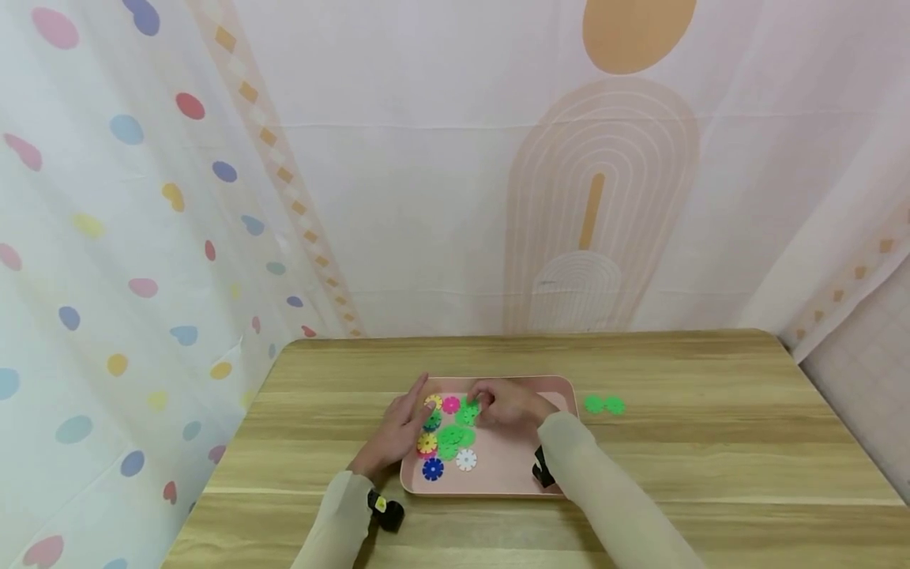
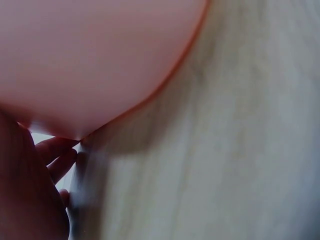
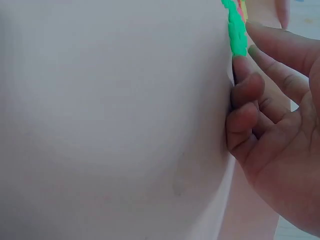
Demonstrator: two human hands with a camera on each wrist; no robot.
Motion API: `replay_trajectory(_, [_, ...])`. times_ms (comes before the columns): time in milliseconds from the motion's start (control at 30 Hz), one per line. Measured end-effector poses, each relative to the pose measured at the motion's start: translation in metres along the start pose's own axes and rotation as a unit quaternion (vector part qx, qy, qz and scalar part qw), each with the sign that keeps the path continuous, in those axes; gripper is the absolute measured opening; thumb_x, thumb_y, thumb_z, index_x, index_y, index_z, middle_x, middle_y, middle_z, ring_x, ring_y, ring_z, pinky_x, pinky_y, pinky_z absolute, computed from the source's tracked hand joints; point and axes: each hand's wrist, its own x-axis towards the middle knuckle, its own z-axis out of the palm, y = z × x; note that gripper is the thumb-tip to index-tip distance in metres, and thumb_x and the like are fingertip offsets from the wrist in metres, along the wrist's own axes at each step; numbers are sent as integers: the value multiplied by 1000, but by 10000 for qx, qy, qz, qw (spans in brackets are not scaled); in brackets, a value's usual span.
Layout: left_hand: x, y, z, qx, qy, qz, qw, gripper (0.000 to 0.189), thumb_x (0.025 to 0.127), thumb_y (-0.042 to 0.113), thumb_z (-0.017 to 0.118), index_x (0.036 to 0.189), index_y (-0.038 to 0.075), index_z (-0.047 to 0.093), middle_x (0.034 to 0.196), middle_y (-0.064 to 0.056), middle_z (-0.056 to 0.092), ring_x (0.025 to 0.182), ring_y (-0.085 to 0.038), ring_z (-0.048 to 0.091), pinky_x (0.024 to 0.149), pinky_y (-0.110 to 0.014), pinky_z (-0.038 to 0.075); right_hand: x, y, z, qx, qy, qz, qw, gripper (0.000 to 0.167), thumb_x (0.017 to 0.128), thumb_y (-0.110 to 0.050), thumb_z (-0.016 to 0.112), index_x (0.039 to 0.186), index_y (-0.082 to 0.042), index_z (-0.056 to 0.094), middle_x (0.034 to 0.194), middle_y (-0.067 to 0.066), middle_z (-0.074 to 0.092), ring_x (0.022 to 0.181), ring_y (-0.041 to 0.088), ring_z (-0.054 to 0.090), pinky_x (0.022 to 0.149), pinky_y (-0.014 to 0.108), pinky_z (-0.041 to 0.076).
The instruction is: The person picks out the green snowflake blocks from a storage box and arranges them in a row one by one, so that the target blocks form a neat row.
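A pink tray holds flat, notched plastic discs on its left side. At its left edge my left hand holds the tray, thumb over the rim and fingers outside, as the left wrist view also suggests. My right hand reaches into the tray, its thumb and index tips apart beside some green discs; the other fingers are bent. In the right wrist view the green discs lie just past the fingertips. Contact is unclear.
More green discs, a white disc, a blue disc, a yellow disc and a pink disc lie in the tray. Two joined green discs lie on the wooden table, right of the tray. A patterned curtain hangs behind.
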Motion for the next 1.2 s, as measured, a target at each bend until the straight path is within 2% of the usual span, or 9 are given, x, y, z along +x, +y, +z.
replay_trajectory(133, [0,1,1,-71,32,87,9999,65,105,44,40,160,19,16,160,-19,27,146,-45,20,115,-69,14,0,2,2,-132,98,-153,9997,24,91,1,60,112,-8,65,79,0,47,72,14,43,70,26,36])
replay_trajectory(267, [0,1,0,-115,17,-12,9999,65,105,45,40,160,21,16,161,-19,25,147,-44,19,115,-69,13,1,2,3,-196,184,-231,9994,21,91,-1,64,111,-7,65,78,-1,47,72,13,43,70,26,37])
replay_trajectory(467, [-1,-1,-1,-88,-19,-162,9998,65,105,48,39,161,25,14,162,-18,23,147,-44,18,114,-70,13,4,1,8,-198,287,-168,9993,20,90,-5,70,109,-7,66,78,-1,49,73,13,45,68,25,38])
replay_trajectory(733, [1,-1,-1,-111,22,-37,9999,64,106,45,39,161,23,15,161,-19,24,147,-44,19,115,-69,12,7,4,11,-220,513,-111,9984,18,89,-6,73,105,-10,67,77,-1,50,72,14,47,65,25,39])
replay_trajectory(1000, [0,-2,-1,-150,-7,-24,9999,68,104,52,37,161,23,14,162,-17,23,148,-42,19,116,-68,12,2,4,10,-371,449,-527,9969,13,89,-1,68,101,-6,65,76,-2,49,68,11,43,63,22,37])
replay_trajectory(1200, [0,1,-2,-201,15,-151,9997,67,104,53,38,161,26,14,162,-16,22,148,-42,17,115,-69,11,2,3,10,-367,418,-456,9974,13,90,0,67,101,-8,66,78,0,51,70,12,44,65,24,38])
